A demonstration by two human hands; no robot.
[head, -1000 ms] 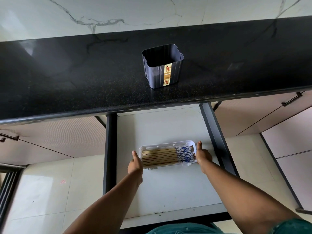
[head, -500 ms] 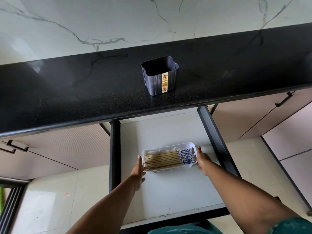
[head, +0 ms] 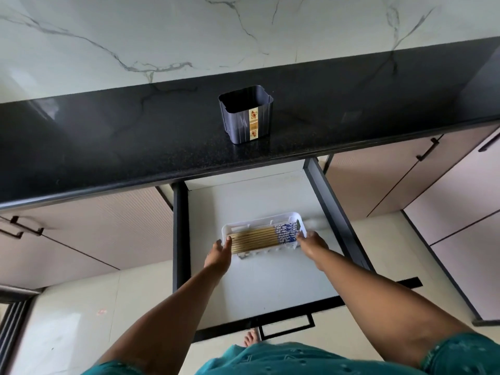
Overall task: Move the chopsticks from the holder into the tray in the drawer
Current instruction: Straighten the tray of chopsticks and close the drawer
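Note:
A white tray (head: pixel 259 221) lies in the open drawer (head: pixel 270 282). Several wooden chopsticks (head: pixel 259 238) with blue-and-white patterned ends lie side by side in it, patterned ends to the right. My left hand (head: pixel 219 253) grips the tray's left end with the thumb over the rim. My right hand (head: pixel 311 243) holds the tray's right end. The dark holder (head: pixel 246 118) with a gold floral strip stands on the black counter (head: pixel 108 147) above the drawer, and nothing shows in its opening.
Dark drawer rails (head: pixel 335 212) run along both sides of the drawer, and its front carries a black handle (head: pixel 286 327). Cabinet fronts with black handles (head: pixel 25 228) flank it. A bare foot (head: pixel 250 340) stands on the pale tiled floor.
Both hands have pushed the tray a little farther back in the drawer. The view has tilted down, so the drawer front and handle now show.

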